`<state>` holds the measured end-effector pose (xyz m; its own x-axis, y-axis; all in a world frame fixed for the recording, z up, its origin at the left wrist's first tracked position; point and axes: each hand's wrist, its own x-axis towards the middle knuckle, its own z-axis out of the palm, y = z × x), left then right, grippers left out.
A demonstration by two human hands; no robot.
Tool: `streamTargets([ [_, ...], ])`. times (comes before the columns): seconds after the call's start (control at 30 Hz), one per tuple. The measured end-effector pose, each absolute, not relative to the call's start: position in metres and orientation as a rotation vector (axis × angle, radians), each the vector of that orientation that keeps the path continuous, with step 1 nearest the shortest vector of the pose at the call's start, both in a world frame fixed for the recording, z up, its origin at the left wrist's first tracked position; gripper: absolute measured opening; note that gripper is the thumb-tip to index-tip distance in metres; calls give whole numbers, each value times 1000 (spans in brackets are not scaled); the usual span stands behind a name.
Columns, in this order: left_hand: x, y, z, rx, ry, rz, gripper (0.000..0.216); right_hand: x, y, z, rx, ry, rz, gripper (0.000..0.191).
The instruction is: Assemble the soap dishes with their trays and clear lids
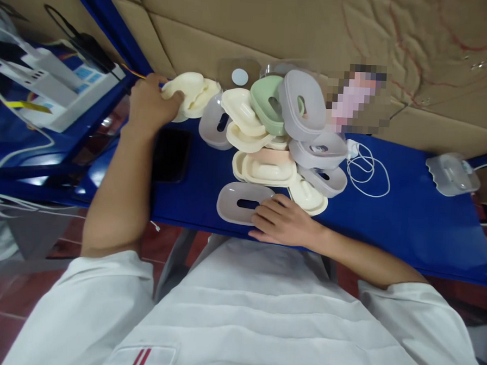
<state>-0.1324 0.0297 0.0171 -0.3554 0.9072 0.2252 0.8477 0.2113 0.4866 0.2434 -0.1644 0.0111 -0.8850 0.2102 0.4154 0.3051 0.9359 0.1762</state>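
A brown cardboard sheet (227, 23) stands along the back, and in front of it we find a long blue table (408, 224), its near edge close to the person. At its middle lies a loose heap of oval plastic dishes (268, 170), cream, grey and green, some tilted over others. At the heap's left end the left hand (153, 104) touches a cream dish (187, 87); the thumb lies over the rim, but the other fingers are mostly hidden, so we cannot tell whether they grip. The right hand (284, 220) lies with bent fingers over the right end of a grey dish (228, 203); we cannot tell whether they close on it.

We judge the dishes light, stiff and smooth enough to slip, hard to break but easy to scratch. The rounded rim seems the surest hold; the grey dish's dark slot might take a fingertip.

That grey dish sits flat, just beside the table's front edge. On the left, room is tight: a white power strip (80, 100) stands beyond the left hand, and a dark flat thing (173, 154), perhaps a phone, lies near it. The widest open room is rightward, between a clear plastic box (452, 174) and a looped white cable (372, 173).
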Motion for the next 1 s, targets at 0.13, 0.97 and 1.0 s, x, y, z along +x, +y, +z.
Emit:
streamTargets([
  [0.13,-136,30,16,1759,2270,871,58,265,-155,25,-420,-2524,-293,28],
  [0.97,-95,8,41,1961,2041,1085,20,598,-70,-7,-2562,-1028,-260,68],
  [1.0,-94,7,42,1968,2042,1114,19,601,-70,-9,-2564,-988,-287,70],
])
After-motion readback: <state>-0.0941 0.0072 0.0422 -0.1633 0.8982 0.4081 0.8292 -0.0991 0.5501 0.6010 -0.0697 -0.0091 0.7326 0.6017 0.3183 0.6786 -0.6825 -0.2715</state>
